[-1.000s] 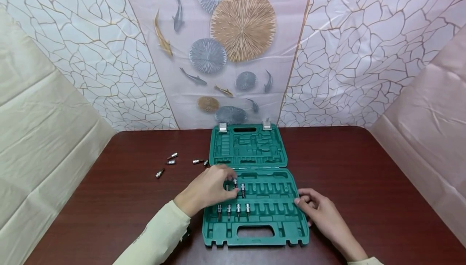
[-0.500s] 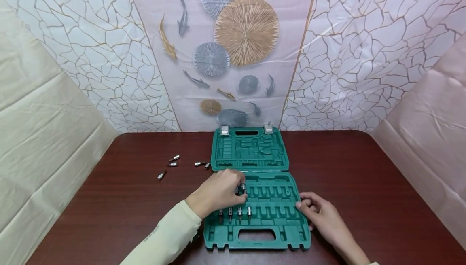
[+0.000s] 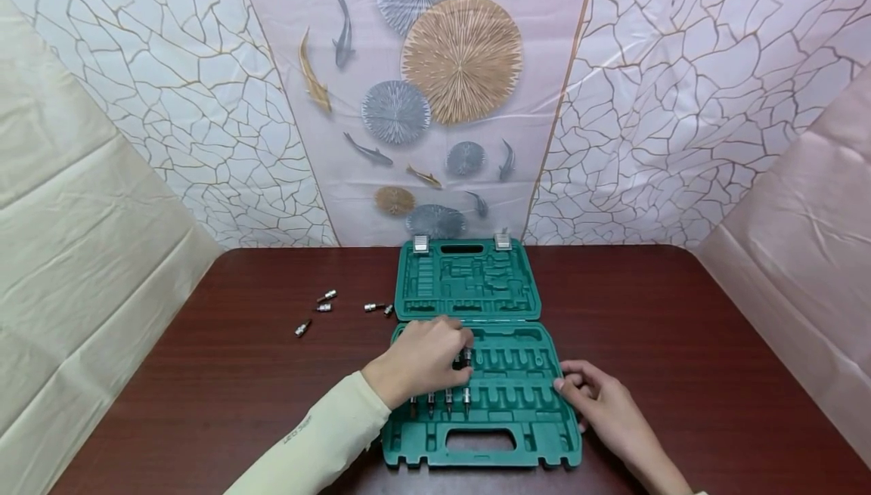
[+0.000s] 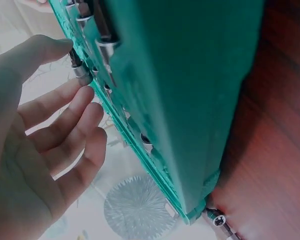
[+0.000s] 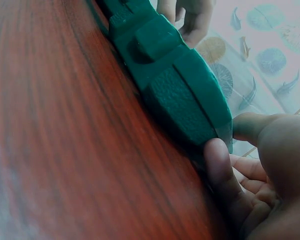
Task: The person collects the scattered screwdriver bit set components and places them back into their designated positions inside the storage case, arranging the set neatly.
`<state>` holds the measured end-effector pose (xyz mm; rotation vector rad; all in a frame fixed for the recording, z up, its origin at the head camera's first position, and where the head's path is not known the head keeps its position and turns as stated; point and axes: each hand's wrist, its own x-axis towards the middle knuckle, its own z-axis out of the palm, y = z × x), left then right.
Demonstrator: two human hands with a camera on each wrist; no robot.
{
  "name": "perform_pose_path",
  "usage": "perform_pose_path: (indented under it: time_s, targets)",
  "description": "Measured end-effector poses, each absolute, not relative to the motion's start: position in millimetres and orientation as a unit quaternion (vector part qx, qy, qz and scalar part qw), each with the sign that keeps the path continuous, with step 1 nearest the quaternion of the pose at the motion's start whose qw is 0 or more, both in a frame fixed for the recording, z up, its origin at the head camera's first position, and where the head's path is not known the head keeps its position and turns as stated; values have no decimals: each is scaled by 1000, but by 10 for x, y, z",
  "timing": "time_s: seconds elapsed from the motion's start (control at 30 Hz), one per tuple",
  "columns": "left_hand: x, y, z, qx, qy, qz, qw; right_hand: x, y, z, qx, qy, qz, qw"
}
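A green tool case (image 3: 408, 442) lies open on the dark wooden table (image 3: 238, 374), its lid (image 3: 469, 279) flat behind it. Several screwdriver bits (image 3: 438, 400) stand in the front row of slots. My left hand (image 3: 465, 351) is over the back row of slots. In the left wrist view its thumb and forefinger pinch a small metal bit (image 4: 78, 67) that stands against the case (image 4: 190, 75). My right hand (image 3: 568, 385) holds the case's right edge. In the right wrist view the thumb lies on the rim of the case (image 5: 180, 95) and a finger (image 5: 220, 170) presses its side.
Several loose bits lie on the table left of the lid, among them a pair (image 3: 323, 301), a single one (image 3: 302, 327) and one near the lid's corner (image 3: 373, 306). Patterned sheets hang behind the table and at both sides.
My left hand has slid to the right along the back row of slots with the bit in its fingers. The right hand has stayed on the case's edge.
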<state>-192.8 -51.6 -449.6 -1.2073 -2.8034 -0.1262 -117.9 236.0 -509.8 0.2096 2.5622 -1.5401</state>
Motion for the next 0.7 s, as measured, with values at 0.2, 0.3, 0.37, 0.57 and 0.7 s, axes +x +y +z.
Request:
perform_pose_path:
  time_s: [0.2, 0.3, 0.37, 0.57, 0.7]
  targets:
    - [-1937, -477, -4507, -400, -915, -39, 31, -1175, 2354, -5094, 68, 855, -509, 69]
    - [-1935, -463, -4516, -399, -916, -46, 24, -1167, 2356, -5094, 66, 856, -509, 68]
    - [-1942, -467, -4531, -391, -918, -67, 12, -1171, 2354, -5090, 70, 855, -509, 69]
    - [-1932, -523, -4601, -342, -923, -173, -36, -1178, 2343, -5085, 73, 855, -509, 72]
    - [-1905, -524, -4599, -350, -922, -164, -28, -1173, 2352, -5080, 79, 851, -514, 77]
